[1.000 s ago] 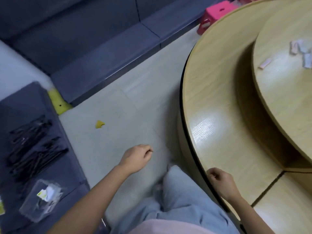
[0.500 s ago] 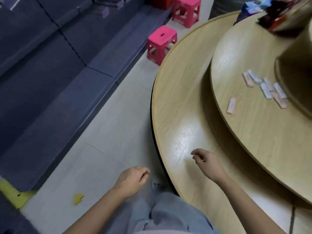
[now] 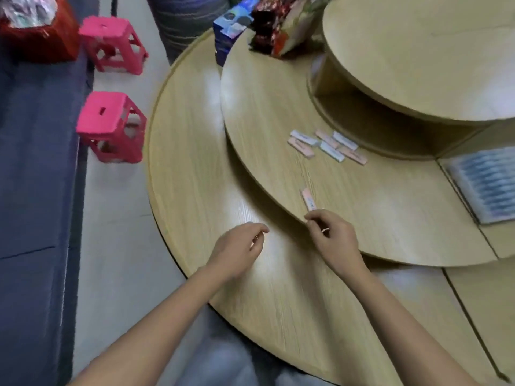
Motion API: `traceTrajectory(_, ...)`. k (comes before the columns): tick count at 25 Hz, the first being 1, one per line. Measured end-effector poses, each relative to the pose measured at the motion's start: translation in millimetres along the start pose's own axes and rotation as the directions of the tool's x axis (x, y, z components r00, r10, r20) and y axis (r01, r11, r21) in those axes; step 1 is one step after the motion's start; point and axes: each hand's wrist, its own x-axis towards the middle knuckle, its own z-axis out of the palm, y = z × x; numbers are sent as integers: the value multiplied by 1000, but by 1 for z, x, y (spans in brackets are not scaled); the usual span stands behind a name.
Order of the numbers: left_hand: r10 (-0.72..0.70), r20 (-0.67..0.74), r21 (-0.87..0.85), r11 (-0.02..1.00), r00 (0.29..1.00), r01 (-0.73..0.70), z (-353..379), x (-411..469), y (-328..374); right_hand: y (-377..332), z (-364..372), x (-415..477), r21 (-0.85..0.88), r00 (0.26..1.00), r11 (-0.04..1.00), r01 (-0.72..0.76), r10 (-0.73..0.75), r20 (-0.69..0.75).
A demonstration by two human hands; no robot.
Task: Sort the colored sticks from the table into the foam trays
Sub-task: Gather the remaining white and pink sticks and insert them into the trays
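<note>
A single pink stick lies near the front rim of the round table's middle tier. My right hand hovers just below it with fingers loosely curled, thumb and forefinger close to the stick's near end and holding nothing. My left hand hangs over the lower tier, loosely curled and empty. Several pink and pale blue sticks lie in a cluster further back on the middle tier. A foam tray with rows of blue sticks sits at the right edge.
A raised top tier overhangs the back of the table. Boxes and packets stand at the far rim. Two pink stools stand on the floor to the left, beside a dark blue sofa.
The view has swung up from the floor to the table. Both hands moved forward; the right hand went from the lower tier to the single pink stick, and the left came over the table.
</note>
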Motion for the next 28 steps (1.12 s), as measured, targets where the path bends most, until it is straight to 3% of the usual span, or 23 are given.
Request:
traceTrajectory(2,158,-15,75,985,987,-157,-34,55,0,-3,6,18,-87,970,977,-194,178,-164)
traceTrajectory(4,301,-14,152,943,954,-295,-58,114,8,-5,15,39,-197,922,913,-357,311,-229)
traceTrajectory(9,362,123,404,832,924,-380,-62,216,41,1,53,66,-397,866,780,-484,364,-342)
traceTrajectory(12,359,230,455,782,905,-426,-53,254,52,9,58,75,-448,868,762,-467,299,-398)
traceTrajectory(16,397,247,457,757,884,-467,-36,274,54,23,46,84,-353,913,848,-395,321,-250)
traceTrajectory(19,453,241,443,736,858,-513,-32,284,54,34,28,93,-178,939,928,-328,299,-170)
traceTrajectory(21,511,269,441,688,816,-576,-32,290,51,40,9,107,37,916,923,-383,384,-115)
traceTrajectory(23,561,285,453,636,777,-625,-28,291,45,43,-8,131,132,901,909,-394,411,-139)
traceTrajectory(25,569,272,452,636,776,-625,-25,291,41,44,-23,159,32,910,929,-368,366,-196)
traceTrajectory(28,594,294,486,582,749,-652,-23,293,38,44,-34,190,-160,931,922,-353,329,-158)
